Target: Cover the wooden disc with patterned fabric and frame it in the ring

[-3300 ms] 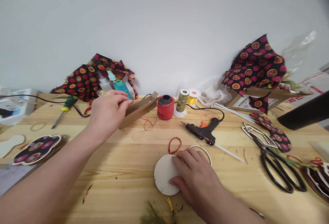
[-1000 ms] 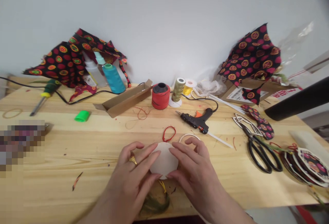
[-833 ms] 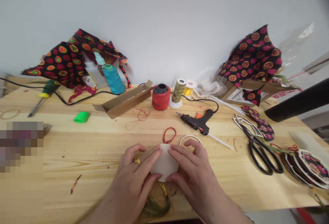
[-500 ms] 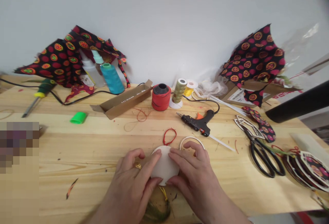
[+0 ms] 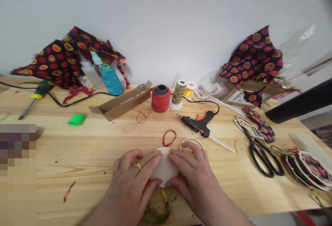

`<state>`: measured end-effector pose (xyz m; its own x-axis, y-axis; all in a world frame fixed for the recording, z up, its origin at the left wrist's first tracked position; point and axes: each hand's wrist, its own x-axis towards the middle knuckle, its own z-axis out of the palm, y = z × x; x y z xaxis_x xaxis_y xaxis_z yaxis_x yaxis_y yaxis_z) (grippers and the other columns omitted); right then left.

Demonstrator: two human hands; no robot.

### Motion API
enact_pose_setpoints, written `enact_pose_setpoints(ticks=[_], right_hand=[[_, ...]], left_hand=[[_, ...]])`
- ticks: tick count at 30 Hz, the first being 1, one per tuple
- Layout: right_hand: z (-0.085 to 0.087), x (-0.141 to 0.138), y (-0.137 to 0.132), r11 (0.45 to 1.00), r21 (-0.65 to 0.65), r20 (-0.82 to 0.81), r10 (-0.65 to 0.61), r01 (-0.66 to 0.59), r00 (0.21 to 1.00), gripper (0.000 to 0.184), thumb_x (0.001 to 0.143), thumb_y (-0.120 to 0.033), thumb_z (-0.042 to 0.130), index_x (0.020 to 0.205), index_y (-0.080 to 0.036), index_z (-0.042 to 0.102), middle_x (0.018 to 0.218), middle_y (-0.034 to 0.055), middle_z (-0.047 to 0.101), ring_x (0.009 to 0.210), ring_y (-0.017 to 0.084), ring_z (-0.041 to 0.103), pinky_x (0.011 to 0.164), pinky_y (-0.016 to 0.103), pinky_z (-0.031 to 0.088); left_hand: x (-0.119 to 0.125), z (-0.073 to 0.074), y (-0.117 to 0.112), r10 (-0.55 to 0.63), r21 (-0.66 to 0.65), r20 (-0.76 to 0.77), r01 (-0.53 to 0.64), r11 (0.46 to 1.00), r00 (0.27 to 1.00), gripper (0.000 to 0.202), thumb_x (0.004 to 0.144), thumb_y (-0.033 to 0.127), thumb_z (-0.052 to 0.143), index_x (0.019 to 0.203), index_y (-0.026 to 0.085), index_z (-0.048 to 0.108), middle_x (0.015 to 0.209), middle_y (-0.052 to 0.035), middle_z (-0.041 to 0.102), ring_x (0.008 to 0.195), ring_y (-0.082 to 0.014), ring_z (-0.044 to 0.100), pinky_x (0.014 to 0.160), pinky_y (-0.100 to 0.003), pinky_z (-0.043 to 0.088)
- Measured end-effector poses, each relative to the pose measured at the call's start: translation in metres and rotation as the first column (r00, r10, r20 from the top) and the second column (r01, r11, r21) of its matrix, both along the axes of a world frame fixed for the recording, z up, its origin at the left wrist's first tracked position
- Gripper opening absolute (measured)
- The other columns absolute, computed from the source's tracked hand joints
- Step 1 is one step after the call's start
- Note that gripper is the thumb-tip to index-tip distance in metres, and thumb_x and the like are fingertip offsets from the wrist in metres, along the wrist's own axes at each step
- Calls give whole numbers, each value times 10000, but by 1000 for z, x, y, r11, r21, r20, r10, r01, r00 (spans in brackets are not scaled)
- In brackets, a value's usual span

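One disc (image 5: 165,169) between fingers (image 5: 182,162) | hoop (image 5: 192,138) (partly hidden) | glue gun (image 5: 195,124) beyond

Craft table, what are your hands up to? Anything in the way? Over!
Left hand and right hand both holding white disc. Red cord loop beyond it, green tassel nearer. Maybe in the way: white ring, partly behind right hand.

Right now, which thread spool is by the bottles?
The blue spool, left of the long box; the red spool, olive spool and yellow spool are right of it.

Single head-worn view, facing forward, down at tabletop (image 5: 88,143); wall (image 5: 166,18) beyond.
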<state>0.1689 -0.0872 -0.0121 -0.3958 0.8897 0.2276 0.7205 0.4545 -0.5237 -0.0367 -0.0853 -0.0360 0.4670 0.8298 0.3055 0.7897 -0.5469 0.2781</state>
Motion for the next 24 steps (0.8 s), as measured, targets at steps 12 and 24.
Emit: enact_pose_setpoints(ticks=[12,24], right_hand=[[-6,19,1,974,175,-186,-111,144,976,255,885,-76,525,1107,-196,558,1130,92,603,1073,246,472,903,442,450],[-12,45,-6,958,195,-118,-190,210,975,150,907,-95,514,972,-178,621,944,74,630,894,211,526,781,383,455]], left_hand=[[3,-1,3,2,-12,103,0,1000,995,352,839,143,527,1151,267,631,1232,-12,664,1092,-301,463,897,-454,353],[-2,-6,8,37,31,227,-45,999,973,340,931,182,408,1171,316,608,1326,-18,579,1149,-274,492,918,-459,417]])
